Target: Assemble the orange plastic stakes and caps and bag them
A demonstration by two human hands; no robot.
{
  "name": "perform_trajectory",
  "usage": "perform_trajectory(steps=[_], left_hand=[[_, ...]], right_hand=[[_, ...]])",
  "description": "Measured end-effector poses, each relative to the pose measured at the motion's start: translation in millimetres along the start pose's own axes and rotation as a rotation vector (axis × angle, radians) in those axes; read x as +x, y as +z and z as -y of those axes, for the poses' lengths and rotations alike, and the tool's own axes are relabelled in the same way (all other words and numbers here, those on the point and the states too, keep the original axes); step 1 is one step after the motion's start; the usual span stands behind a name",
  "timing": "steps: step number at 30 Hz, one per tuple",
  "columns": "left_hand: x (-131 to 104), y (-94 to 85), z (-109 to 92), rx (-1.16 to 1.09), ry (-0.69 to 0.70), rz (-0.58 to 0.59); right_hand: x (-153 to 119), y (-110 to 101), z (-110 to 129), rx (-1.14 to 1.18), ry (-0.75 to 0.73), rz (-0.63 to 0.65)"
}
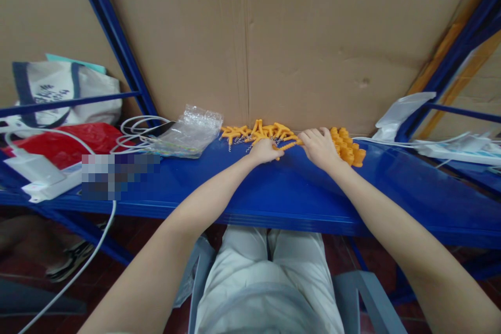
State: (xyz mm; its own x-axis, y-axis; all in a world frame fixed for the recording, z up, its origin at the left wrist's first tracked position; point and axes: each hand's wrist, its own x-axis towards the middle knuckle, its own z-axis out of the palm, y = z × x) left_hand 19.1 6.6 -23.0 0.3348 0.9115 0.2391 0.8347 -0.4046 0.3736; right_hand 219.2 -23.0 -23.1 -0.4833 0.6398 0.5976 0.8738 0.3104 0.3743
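Note:
My left hand [266,152] is closed on a thin orange branched piece [288,145] at the middle of the blue shelf. The piece points to the right, and the fingers of my right hand [319,147] close on its far end. Behind my left hand lies a loose heap of orange branched pieces [230,133] with thin curly wires. Just right of my right hand stands a cluster of bumpy orange pieces [350,148], packed close together. My fingers hide part of the held piece.
Along the blue shelf [285,193], clear plastic bags [191,133], white cables [135,130] and a power strip [64,180] lie left. A red bag [80,141] and a canvas bag [90,94] sit beyond. A cardboard sheet [313,47] backs the shelf; another power strip [457,151] lies right.

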Motion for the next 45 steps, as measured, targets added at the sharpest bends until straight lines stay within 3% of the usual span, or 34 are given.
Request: perform_trajectory(steps=[10, 19, 24, 31, 45], left_hand=[[-1, -6.2, 9, 0.140, -0.070, -0.082], [-1, -9.9, 8, 0.188, -0.038, -0.092], [-1, -7.7, 9, 0.193, -0.019, -0.105], [0, -5.0, 8, 0.213, -0.015, -0.108], [2, 0.1, 9, 0.190, 0.012, -0.076]], right_hand=[[-7, 10, -27, 0.263, 0.304, -0.062], [-8, 27, -36, 0.517, 0.445, 0.028], [-9, 24, -36, 0.506, 0.463, 0.080], [-8, 24, -37, 0.414, 0.462, 0.264], [-7, 14, -31, 0.258, 0.486, 0.338]])
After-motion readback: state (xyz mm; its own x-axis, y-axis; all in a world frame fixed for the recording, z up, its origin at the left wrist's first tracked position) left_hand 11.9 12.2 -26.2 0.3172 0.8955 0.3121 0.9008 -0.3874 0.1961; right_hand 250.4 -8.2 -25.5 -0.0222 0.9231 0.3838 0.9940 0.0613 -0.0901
